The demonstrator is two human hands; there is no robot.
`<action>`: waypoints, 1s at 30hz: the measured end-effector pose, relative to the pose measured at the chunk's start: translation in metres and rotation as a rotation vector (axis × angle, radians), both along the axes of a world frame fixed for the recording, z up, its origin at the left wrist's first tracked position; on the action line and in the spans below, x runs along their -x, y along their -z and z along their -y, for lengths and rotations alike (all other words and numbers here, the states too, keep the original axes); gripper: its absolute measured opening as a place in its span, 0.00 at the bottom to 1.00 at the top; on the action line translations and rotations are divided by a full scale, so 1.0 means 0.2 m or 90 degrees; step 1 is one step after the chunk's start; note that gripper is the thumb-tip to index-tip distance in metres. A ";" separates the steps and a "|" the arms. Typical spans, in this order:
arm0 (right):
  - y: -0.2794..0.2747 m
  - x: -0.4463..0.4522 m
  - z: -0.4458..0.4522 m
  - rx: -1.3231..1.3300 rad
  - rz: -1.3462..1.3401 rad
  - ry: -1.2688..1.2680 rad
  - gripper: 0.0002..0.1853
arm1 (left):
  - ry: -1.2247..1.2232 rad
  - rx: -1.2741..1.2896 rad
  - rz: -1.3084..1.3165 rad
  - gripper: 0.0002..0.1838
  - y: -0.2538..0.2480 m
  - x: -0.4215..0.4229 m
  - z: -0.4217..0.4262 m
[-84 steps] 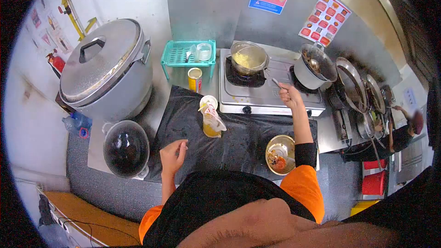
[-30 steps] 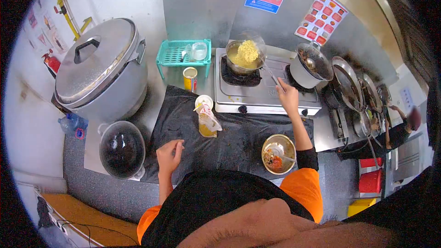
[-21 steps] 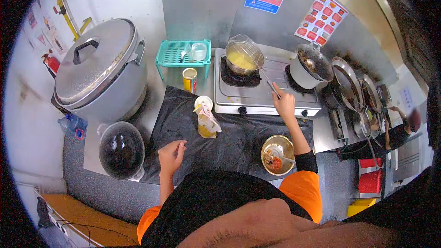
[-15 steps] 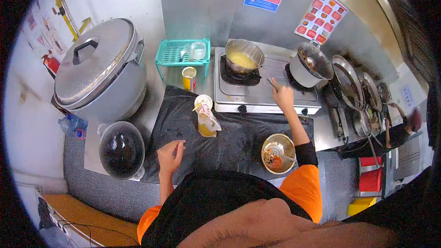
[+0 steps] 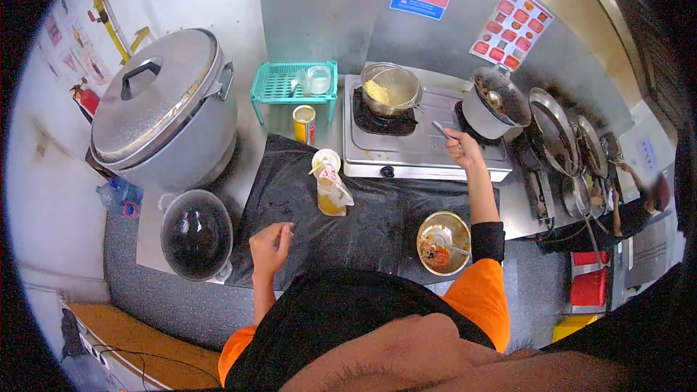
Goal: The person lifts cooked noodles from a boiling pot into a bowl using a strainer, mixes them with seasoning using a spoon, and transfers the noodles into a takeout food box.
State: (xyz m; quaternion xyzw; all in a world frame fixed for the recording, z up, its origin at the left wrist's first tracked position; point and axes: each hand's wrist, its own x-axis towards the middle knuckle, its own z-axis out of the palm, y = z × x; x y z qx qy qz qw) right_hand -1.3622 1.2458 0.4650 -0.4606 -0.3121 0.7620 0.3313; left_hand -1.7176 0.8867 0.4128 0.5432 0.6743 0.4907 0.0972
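Note:
My right hand (image 5: 465,150) is closed round the handle of a wire-mesh strainer (image 5: 396,81), which sits over a metal pot (image 5: 392,109) on the left burner of the gas stove (image 5: 428,147). Pale yellow noodles (image 5: 377,91) are bunched at the left side of the mesh. Close to my body, my left hand (image 5: 271,245) is curled into a loose fist above the black plastic sheet (image 5: 290,203), with nothing seen in it. A metal bowl (image 5: 444,221) with reddish sauce and a spoon stands below my right forearm.
An opened plastic packet (image 5: 331,194) lies mid-sheet, near a yellow can (image 5: 304,124) and a green rack (image 5: 293,83). A big lidded pot (image 5: 163,101) and a dark wok (image 5: 196,235) stand left. A pot with a ladle (image 5: 485,112) and several pans occupy the right; another person works beyond.
My right hand has moved a little right and drawn the strainer handle with it. The noodles have gathered at the strainer's left side. My left hand keeps its place.

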 end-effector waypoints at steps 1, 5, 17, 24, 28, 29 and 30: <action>-0.02 0.03 0.04 -0.001 0.000 -0.002 0.12 | -0.004 0.006 0.000 0.08 0.00 0.00 0.00; -0.15 0.13 0.20 -0.224 0.250 0.051 0.20 | -0.001 0.013 -0.003 0.09 0.00 0.01 0.00; -0.19 0.17 0.37 -0.811 0.897 0.014 0.18 | 0.024 0.001 -0.014 0.09 -0.01 -0.02 -0.04; -0.09 0.15 0.23 -0.863 0.824 0.037 0.18 | 0.039 -0.020 -0.022 0.08 -0.02 -0.02 -0.05; 0.06 0.15 0.14 -0.820 0.929 -0.039 0.18 | 0.048 -0.005 -0.010 0.08 -0.01 -0.02 -0.04; 0.12 0.14 0.11 -0.853 0.885 -0.025 0.18 | 0.046 -0.006 -0.011 0.08 -0.02 -0.02 -0.04; 0.18 0.12 0.07 -0.885 0.841 -0.011 0.18 | 0.040 -0.006 -0.004 0.08 -0.02 -0.02 -0.04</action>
